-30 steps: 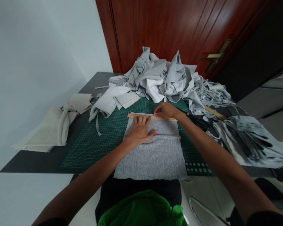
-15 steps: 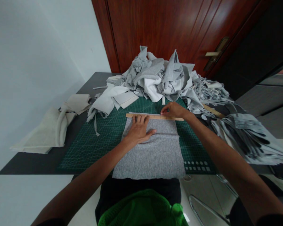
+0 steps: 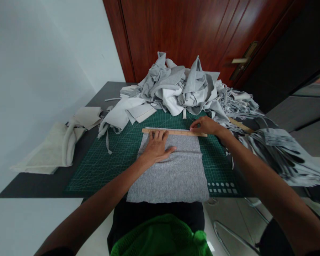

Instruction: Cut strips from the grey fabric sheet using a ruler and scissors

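A grey piece of fabric lies over the cutting mat, its near edge hanging past the table's front. Across its far end rests a wooden ruler, with a thin strip of fabric showing beyond it. My left hand lies spread on the fabric, fingertips pressing on the ruler and thumb stretched to the right. At the ruler's far edge, near its right end, my right hand is closed in a pinch. Whatever sits between those fingers is too small or hidden to make out.
The green cutting mat covers the middle of the dark table. Heaped grey and white cloth stands at the back. Cream fabric lies left. A stack of grey pieces and a second wooden strip lie right.
My right hand has slid to the right along the ruler's far edge. My left hand, the ruler and the grey fabric have stayed in place.
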Motion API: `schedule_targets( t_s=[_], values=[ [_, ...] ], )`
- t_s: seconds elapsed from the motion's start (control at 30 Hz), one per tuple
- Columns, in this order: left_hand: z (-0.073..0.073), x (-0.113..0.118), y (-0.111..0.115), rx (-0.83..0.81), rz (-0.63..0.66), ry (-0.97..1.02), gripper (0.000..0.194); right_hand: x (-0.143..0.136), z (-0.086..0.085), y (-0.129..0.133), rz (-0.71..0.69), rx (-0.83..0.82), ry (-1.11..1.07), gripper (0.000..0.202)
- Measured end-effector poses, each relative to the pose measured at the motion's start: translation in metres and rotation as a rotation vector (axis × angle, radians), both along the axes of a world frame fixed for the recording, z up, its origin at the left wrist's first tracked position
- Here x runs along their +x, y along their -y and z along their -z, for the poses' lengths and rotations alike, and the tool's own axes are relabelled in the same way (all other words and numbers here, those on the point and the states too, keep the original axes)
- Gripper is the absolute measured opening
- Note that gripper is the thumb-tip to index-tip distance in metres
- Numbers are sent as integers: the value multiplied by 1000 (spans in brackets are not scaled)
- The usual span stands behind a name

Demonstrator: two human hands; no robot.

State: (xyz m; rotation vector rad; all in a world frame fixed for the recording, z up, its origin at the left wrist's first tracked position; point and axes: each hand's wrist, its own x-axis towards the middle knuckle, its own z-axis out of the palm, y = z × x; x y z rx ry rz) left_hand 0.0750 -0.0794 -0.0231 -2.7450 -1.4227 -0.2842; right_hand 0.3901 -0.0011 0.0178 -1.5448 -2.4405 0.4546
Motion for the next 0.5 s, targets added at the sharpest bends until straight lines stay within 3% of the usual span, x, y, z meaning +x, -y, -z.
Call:
schedule_targets(
  t_s=[0.5],
  values=[
    [1,-1,1,-4,-4,12,86,41,1,11,49,-41,-18,22]
  ],
)
